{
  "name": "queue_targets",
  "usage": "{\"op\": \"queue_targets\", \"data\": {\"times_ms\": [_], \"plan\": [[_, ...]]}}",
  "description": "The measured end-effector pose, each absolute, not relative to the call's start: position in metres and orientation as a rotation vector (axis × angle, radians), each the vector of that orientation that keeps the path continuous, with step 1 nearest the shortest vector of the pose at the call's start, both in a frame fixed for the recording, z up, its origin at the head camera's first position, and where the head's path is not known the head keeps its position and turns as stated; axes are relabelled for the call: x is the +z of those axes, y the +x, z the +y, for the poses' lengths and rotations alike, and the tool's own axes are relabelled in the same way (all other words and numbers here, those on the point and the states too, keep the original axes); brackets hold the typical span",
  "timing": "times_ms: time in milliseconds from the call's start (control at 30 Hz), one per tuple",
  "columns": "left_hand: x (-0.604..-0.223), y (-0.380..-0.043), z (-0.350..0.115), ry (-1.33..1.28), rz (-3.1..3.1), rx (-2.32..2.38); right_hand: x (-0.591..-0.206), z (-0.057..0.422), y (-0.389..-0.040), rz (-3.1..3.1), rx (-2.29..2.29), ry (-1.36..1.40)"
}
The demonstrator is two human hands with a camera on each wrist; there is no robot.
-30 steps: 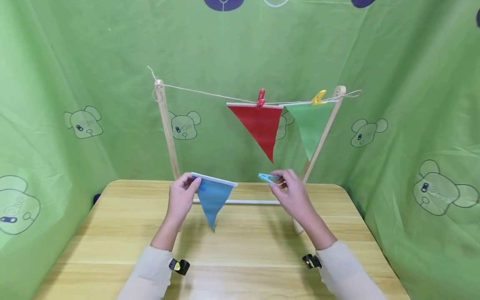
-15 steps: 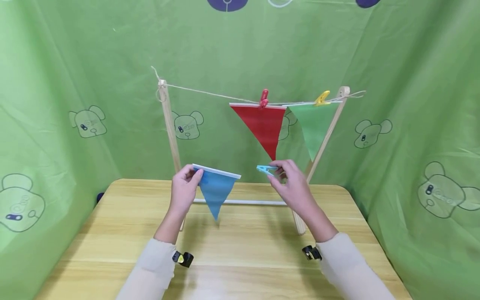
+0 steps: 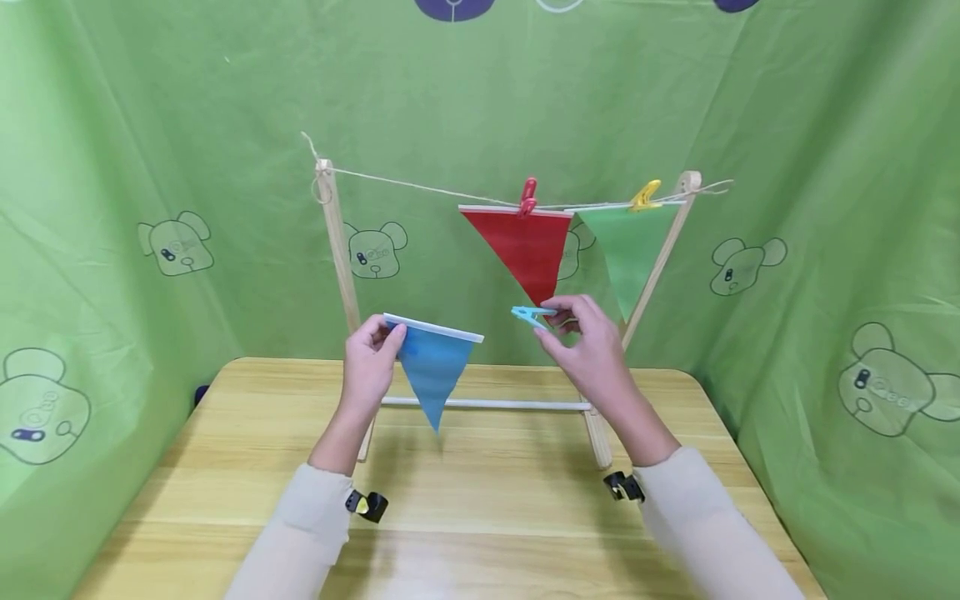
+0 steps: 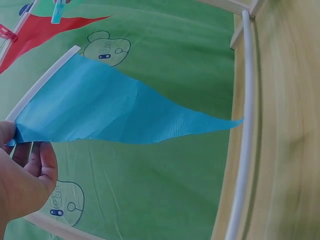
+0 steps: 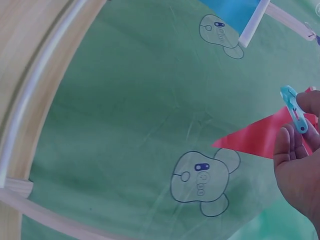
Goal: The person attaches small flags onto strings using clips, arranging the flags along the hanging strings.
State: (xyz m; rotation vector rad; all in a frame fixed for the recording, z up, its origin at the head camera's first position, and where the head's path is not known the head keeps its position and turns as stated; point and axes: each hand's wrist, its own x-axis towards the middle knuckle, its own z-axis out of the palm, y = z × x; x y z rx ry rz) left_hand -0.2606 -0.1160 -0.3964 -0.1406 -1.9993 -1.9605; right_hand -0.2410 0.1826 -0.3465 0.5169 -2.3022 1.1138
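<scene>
Between thumb and fingers, my left hand pinches a blue triangular flag by the left end of its white top edge. The flag hangs point down, with its tip in front of the stand's white crossbar. My right hand pinches a light blue clothespin by its handles, its nose pointing left. That clothespin is apart from the blue flag and overlaps the lower tip of a red flag in the head view. Above both hands runs a thin string.
A red clothespin holds the red flag on the string; a yellow one holds a green flag. Wooden posts carry the string at both ends. The stand is on a wooden table before a green patterned curtain.
Both hands have risen toward the string, carrying the blue flag and the light blue clothespin. The head view has shifted slightly. The hanging flags stay in place.
</scene>
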Motion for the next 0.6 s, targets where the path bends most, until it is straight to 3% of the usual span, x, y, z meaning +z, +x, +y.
{"op": "queue_targets", "data": {"times_ms": [600], "plan": [[-0.376, -0.263, -0.115, -0.170, -1.954, -1.931, -0.296, 0.166, -0.245, -2.212, 1.008, 0.609]]}}
